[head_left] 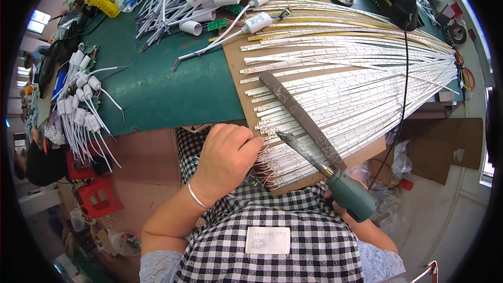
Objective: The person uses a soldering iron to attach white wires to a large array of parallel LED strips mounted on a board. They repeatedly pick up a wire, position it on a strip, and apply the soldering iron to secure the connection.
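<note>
My left hand [228, 152] is closed, thumb against the curled fingers, at the near left ends of many white LED strips [309, 94]. Whatever it pinches, if anything, is hidden behind the fingers. Thin red and white wires [266, 174] stick out from the nearest strip ends beside it. In my right hand [343, 212], mostly hidden, is a soldering iron [351, 194] with a green handle. Its dark tip points up and left, close to the strip ends and my left fingers. A flat grey bar [301, 115] lies slantwise across the strips.
Brown board [236, 57] lies under the strips on the green table [173, 89]. White lamp caps with wires and green circuit boards [217, 24] pile up at the back; more white caps [78, 105] sit at left. A black cord [406, 73] crosses the strips at right.
</note>
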`<state>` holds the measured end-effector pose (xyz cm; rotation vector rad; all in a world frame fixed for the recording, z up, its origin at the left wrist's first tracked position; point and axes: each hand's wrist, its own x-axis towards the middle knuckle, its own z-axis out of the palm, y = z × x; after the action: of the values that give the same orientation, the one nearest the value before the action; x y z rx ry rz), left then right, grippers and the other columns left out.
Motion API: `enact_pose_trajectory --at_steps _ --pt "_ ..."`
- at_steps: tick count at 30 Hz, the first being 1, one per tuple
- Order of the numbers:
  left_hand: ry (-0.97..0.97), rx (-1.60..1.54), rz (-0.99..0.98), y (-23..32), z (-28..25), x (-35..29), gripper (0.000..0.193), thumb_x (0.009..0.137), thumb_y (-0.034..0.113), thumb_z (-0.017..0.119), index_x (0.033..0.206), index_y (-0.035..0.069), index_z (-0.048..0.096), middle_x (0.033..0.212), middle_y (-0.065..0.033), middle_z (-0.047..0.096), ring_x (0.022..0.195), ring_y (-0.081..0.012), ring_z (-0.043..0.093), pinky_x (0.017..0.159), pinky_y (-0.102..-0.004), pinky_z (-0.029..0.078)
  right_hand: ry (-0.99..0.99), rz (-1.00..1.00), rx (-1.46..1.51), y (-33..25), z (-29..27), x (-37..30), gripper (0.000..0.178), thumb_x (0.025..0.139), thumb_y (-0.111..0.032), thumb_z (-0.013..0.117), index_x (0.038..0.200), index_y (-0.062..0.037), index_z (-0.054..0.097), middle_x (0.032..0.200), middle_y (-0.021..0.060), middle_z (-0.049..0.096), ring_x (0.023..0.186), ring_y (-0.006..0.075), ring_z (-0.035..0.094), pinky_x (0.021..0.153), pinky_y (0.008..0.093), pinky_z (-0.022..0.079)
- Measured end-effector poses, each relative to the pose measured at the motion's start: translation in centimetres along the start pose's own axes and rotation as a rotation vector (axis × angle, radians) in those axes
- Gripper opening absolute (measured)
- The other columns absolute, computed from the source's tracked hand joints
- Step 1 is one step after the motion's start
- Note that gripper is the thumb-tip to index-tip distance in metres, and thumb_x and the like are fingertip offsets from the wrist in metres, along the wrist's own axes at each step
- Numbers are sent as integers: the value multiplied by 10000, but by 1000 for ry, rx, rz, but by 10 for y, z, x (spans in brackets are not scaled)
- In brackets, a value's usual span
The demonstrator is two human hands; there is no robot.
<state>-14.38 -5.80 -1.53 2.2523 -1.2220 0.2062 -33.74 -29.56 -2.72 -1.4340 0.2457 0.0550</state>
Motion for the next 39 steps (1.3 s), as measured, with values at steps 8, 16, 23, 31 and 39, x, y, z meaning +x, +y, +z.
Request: enact_pose_trajectory --at_steps 8,16,23,31,39 --pt "13 -106 -76 5 -8 2 196 701 19 712 883 71 660 850 -50 574 780 -251 558 705 -375 431 -52 138 -53 -7 -5 3 368 862 -104 665 1183 29 542 1012 76 637 883 127 616 773 233 492" --pt "-22 -124 -89 3 -8 1 155 707 33 706 837 57 627 861 -59 580 787 -264 549 709 -370 425 56 186 258 47 -12 -19 435 841 -112 697 1210 33 519 1080 80 625 957 134 610 835 255 492" --pt "-7 -205 -196 -2 10 2 99 727 33 663 778 60 583 749 -56 561 700 -246 515 658 -358 398 37 -33 -162 35 -7 -14 449 830 -104 704 1214 31 514 1117 104 612 987 156 606 863 267 484" --pt "20 -61 -189 6 11 4 105 719 35 663 765 77 578 719 -47 531 683 -236 506 645 -359 370 -12 222 90 27 -16 -18 538 828 -133 725 1270 32 466 1194 131 583 1050 192 595 920 292 470" --pt "14 27 -153 9 11 8 119 713 47 659 763 85 558 694 -38 525 661 -234 517 625 -364 347 -190 158 742 41 -18 -8 657 811 -159 753 1326 65 412 1228 166 569 1097 220 587 955 333 477"
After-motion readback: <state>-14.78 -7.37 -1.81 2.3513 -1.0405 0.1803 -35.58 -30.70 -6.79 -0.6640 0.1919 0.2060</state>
